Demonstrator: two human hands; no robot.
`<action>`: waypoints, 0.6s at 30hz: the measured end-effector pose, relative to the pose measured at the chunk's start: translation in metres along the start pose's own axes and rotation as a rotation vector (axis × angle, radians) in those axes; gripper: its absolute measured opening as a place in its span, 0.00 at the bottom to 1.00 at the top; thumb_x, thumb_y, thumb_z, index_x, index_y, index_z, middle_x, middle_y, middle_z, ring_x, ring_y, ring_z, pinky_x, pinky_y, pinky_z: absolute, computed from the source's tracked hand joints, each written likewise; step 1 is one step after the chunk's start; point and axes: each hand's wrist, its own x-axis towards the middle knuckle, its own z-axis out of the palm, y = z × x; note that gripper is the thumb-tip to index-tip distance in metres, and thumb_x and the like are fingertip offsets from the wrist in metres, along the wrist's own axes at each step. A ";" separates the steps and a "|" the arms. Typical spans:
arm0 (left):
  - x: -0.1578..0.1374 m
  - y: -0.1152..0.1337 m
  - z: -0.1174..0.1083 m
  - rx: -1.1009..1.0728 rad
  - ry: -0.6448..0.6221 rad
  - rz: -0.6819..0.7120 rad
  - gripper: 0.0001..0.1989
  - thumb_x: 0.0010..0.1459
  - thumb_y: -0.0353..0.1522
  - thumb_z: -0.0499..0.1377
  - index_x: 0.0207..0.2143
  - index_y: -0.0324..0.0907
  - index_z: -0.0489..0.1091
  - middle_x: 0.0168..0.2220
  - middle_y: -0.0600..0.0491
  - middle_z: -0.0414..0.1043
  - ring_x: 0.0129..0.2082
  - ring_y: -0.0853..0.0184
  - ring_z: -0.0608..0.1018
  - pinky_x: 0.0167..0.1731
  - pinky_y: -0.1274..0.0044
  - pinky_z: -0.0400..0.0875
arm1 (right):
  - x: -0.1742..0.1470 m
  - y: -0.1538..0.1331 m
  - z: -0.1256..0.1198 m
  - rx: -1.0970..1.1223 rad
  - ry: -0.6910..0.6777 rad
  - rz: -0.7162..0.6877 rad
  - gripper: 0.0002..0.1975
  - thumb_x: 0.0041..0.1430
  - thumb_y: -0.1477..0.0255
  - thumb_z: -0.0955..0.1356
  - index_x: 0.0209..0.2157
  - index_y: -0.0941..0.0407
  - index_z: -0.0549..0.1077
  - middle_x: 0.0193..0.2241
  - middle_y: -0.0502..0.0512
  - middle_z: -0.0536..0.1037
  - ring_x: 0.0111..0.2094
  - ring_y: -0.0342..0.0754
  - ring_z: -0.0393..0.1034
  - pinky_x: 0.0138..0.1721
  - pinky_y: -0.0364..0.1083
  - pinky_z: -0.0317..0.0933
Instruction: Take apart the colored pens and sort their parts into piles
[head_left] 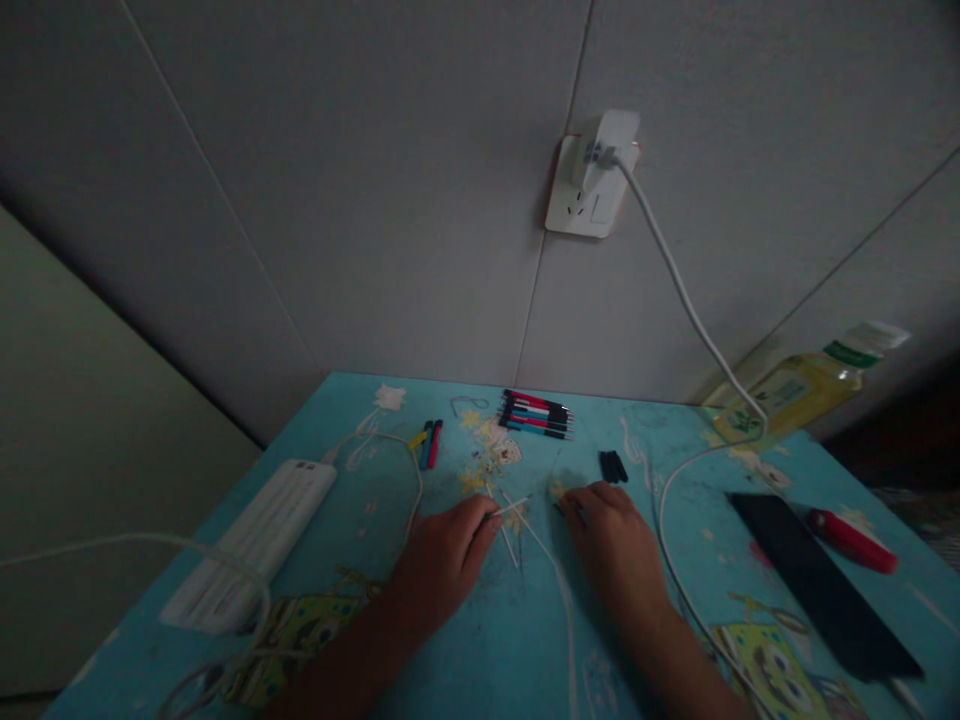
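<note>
My left hand (pixel 454 545) is closed in a pinch on a thin white pen refill (pixel 514 507), which points to the right. Below it, more white refills (pixel 510 545) lie crossed on the table. To the right, my right hand (pixel 611 535) rests low over the tabletop, fingers curled together around something small and dark that I cannot make out. Several assembled click pens (pixel 536 413) lie in a row near the wall. Blue and red pen barrels (pixel 431 445) lie beyond my left hand. Short black pen parts (pixel 613 466) sit beyond my right hand.
A white power strip (pixel 251 545) with cables lies at the left. On the right are a dark flat strip (pixel 821 580), a red-handled tool (pixel 853 540) and a bottle of yellow liquid (pixel 806 390). A white cord (pixel 671 260) hangs from the wall socket (pixel 589 200).
</note>
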 end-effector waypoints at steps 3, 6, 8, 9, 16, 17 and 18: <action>0.000 -0.001 -0.001 0.046 0.012 0.012 0.10 0.70 0.37 0.48 0.42 0.44 0.67 0.34 0.55 0.75 0.32 0.66 0.77 0.35 0.76 0.66 | 0.000 -0.006 -0.001 -0.021 -0.069 -0.006 0.08 0.64 0.74 0.66 0.34 0.55 0.78 0.32 0.58 0.76 0.37 0.53 0.70 0.40 0.51 0.63; 0.000 0.000 -0.002 0.100 -0.003 0.031 0.12 0.70 0.37 0.48 0.39 0.43 0.68 0.32 0.54 0.75 0.32 0.66 0.78 0.34 0.76 0.67 | -0.001 -0.009 -0.001 -0.031 -0.109 -0.010 0.08 0.64 0.76 0.66 0.34 0.55 0.77 0.33 0.58 0.76 0.37 0.53 0.70 0.42 0.51 0.63; 0.001 0.000 -0.002 0.126 -0.017 0.043 0.13 0.70 0.37 0.47 0.38 0.43 0.69 0.32 0.53 0.75 0.31 0.66 0.78 0.34 0.76 0.68 | -0.001 -0.010 0.001 -0.031 -0.112 -0.015 0.09 0.65 0.76 0.65 0.33 0.55 0.77 0.32 0.59 0.76 0.37 0.53 0.70 0.42 0.51 0.63; 0.001 0.000 -0.002 0.130 -0.020 0.051 0.14 0.71 0.36 0.47 0.40 0.43 0.70 0.32 0.53 0.76 0.31 0.66 0.78 0.34 0.76 0.69 | -0.002 -0.010 0.002 -0.017 -0.106 -0.018 0.09 0.65 0.75 0.65 0.33 0.55 0.77 0.32 0.59 0.76 0.36 0.53 0.69 0.42 0.52 0.63; 0.001 -0.002 -0.002 0.126 0.007 0.105 0.15 0.70 0.34 0.47 0.51 0.46 0.70 0.36 0.50 0.78 0.35 0.64 0.80 0.38 0.74 0.72 | -0.003 -0.021 -0.006 0.519 -0.040 0.062 0.10 0.70 0.68 0.61 0.43 0.55 0.72 0.38 0.56 0.79 0.39 0.50 0.74 0.42 0.49 0.66; 0.001 -0.001 -0.002 0.146 -0.009 0.095 0.14 0.70 0.33 0.47 0.50 0.45 0.71 0.36 0.50 0.78 0.34 0.64 0.80 0.38 0.75 0.71 | -0.003 -0.023 -0.008 0.581 -0.037 0.066 0.10 0.70 0.67 0.61 0.43 0.54 0.72 0.38 0.55 0.79 0.39 0.50 0.74 0.42 0.48 0.67; 0.001 -0.001 -0.003 0.165 -0.026 0.083 0.14 0.69 0.33 0.48 0.49 0.45 0.71 0.36 0.50 0.78 0.34 0.64 0.80 0.37 0.75 0.71 | -0.003 -0.025 -0.009 0.621 -0.028 0.064 0.10 0.70 0.66 0.62 0.43 0.54 0.73 0.39 0.55 0.79 0.40 0.50 0.74 0.42 0.48 0.67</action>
